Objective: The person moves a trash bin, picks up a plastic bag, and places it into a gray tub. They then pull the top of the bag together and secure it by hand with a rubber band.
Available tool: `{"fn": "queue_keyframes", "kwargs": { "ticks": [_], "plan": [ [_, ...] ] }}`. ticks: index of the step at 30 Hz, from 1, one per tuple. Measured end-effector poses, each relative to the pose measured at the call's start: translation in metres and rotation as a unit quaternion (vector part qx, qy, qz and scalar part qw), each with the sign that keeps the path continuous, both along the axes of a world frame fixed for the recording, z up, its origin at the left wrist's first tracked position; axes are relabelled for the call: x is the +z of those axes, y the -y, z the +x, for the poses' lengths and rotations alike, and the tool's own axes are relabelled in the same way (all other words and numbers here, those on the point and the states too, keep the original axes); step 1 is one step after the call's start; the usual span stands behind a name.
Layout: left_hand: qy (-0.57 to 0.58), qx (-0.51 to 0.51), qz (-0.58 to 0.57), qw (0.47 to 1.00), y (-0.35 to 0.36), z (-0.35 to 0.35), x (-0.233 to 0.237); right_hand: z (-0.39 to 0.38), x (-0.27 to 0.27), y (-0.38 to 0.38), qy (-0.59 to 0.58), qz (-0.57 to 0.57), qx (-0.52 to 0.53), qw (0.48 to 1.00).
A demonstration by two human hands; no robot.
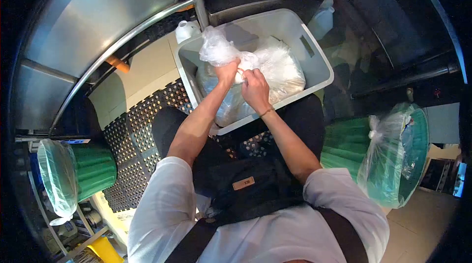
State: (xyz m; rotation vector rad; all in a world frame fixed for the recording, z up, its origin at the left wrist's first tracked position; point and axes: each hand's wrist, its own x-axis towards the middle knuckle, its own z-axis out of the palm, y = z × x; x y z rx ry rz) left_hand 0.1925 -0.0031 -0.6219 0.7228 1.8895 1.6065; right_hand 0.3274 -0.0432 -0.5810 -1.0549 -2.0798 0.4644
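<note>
A clear plastic bag (280,69) with pale contents rests inside a grey plastic tub (318,49). My left hand (227,72) is closed around the gathered neck of this bag, and its loose top puffs out above the fist. Close beside it, my right hand (255,87) is closed, fingers pinched at the neck. A thin orange band (240,70) shows between the two hands, seemingly drawn by the right fingers. Its far side is hidden by the hands and plastic.
White plastic jugs stand behind the tub, one at left (187,31) and one at right (323,19). Green lined bins flank me, left (96,168) and right (344,142). A perforated black mat (142,130) covers floor at left, below a metal rail (123,34).
</note>
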Motion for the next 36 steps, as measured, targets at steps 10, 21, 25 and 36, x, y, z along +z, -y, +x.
{"fn": "queue_keyframes", "kwargs": {
  "ticks": [10,21,25,36],
  "plan": [
    [0.195,-0.116,0.057,0.972,0.028,-0.011,0.004,0.011,0.002,0.021,0.0,-0.078,0.008,0.997],
    [0.296,-0.144,-0.005,0.944,0.025,-0.022,-0.018,0.021,-0.017,-0.03,-0.109,-0.223,0.007,0.969],
    [0.3,-0.164,0.017,0.94,0.021,-0.027,-0.028,0.018,-0.014,-0.033,-0.08,-0.209,0.017,0.974],
    [0.301,-0.152,0.037,0.941,0.029,-0.015,-0.005,0.015,-0.01,-0.028,-0.139,-0.155,0.045,0.977]
  ]
}}
